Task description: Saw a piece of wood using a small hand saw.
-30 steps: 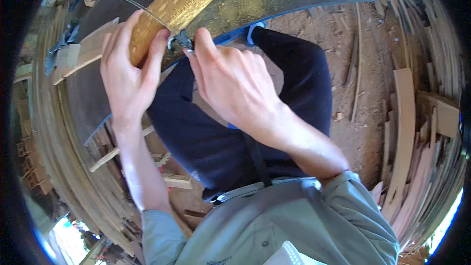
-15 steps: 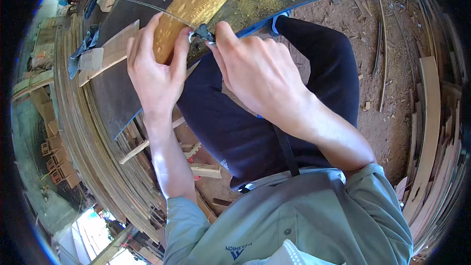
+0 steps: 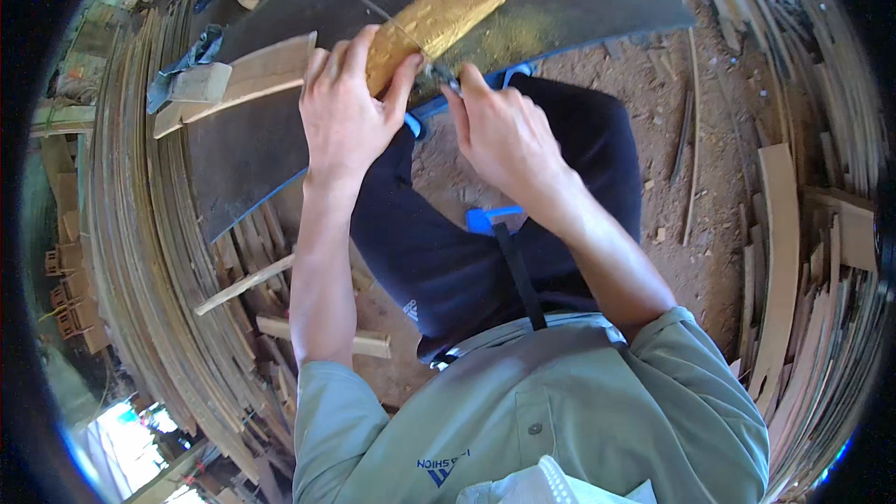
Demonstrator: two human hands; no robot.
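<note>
Gripping the carved yellow wood block [image 3: 437,21], the left hand [image 3: 347,112] steadies it; the right hand [image 3: 504,135] pinches a thin metal tool [image 3: 439,73] at its end, 2 plank offcuts [image 3: 238,84] lying just left.

A yellow-gold wooden block [image 3: 439,19], its surface mottled with lighter carved flecks, lies on a dark charcoal work board [image 3: 280,140] dusted with yellowish-green sawdust near the block and edged in bright blue. The person wears a sage-green shirt [image 3: 560,420] with a small dark blue emblem and navy trousers [image 3: 467,261] carrying a small white mark, crossed by a black strap [image 3: 519,275] beside a blue clip [image 3: 483,218]. Reddish-brown dirt ground [image 3: 709,159] shows at right, ringed by pale tan and grey-brown wooden slats [image 3: 779,252], with pale beige offcuts [image 3: 238,82] on the board.
</note>
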